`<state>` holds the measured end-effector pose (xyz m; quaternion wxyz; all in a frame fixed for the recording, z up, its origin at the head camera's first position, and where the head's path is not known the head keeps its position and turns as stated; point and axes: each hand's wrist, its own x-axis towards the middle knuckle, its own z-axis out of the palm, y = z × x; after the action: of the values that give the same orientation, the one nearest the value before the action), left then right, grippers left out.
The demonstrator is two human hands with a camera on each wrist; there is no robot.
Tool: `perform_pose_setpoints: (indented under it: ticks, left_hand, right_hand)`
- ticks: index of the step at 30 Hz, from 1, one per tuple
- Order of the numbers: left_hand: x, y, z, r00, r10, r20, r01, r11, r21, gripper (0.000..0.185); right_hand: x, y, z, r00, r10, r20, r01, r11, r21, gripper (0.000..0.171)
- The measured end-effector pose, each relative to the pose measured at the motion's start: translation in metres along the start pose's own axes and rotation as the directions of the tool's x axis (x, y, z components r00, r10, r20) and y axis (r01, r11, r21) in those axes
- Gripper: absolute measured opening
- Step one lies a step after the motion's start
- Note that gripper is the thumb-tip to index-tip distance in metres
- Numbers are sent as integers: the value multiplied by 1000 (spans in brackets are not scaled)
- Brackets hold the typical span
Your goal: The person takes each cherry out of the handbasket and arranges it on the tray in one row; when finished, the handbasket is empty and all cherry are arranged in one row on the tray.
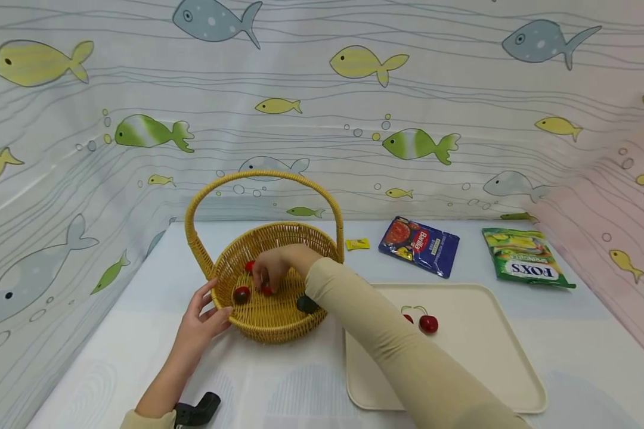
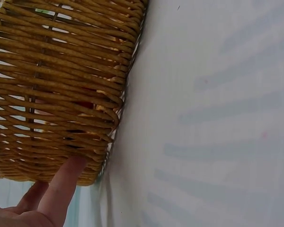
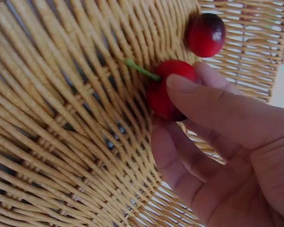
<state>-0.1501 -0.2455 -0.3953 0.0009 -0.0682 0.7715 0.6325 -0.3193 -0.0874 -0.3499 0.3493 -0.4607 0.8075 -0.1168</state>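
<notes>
Our right hand is narrowly pinching a stemmed cherry; our left hand, spread against the wicker basket, is apparently steadying it.

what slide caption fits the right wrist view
Right hand holds a round, red, green-stemmed fruit inside a tan wicker basket.

Blue Barilla pouch, lying aslant, right of frame centre. Small yellow packet, just left of it. Green-and-yellow FOX'S bag, lettering upside down, at right. Fish-printed backdrop, blue, yellow and green motifs, across the upper frame.
</notes>
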Motion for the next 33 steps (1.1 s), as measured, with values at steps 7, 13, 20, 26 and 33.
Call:
perform_pose_setpoints:
  ticks: [7,13,20,26,33]
  left_hand:
    - [1,2,2,1000,0,-1,0,1000,8,70]
    - [1,3,1,1000,-7,-3,7,1000,19,70]
    - [0,2,-2,1000,-28,-11,28,999,21,71]
    - [-1,-1,-1,1000,-28,1,28,999,23,71]
    - [-1,1,-1,1000,-25,-4,25,999,30,70]
  right_hand:
    - [-12,-8,-9,993,-54,-101,54,999,-7,31]
    - [-39,-22,-21,976,-118,-180,120,993,1,33]
    - [-76,-32,-19,941,-213,-262,209,977,-44,32]
    - [-109,-24,-7,904,-263,-338,274,962,-15,32]
    - [-149,-12,9,857,-318,-407,357,934,22,29]
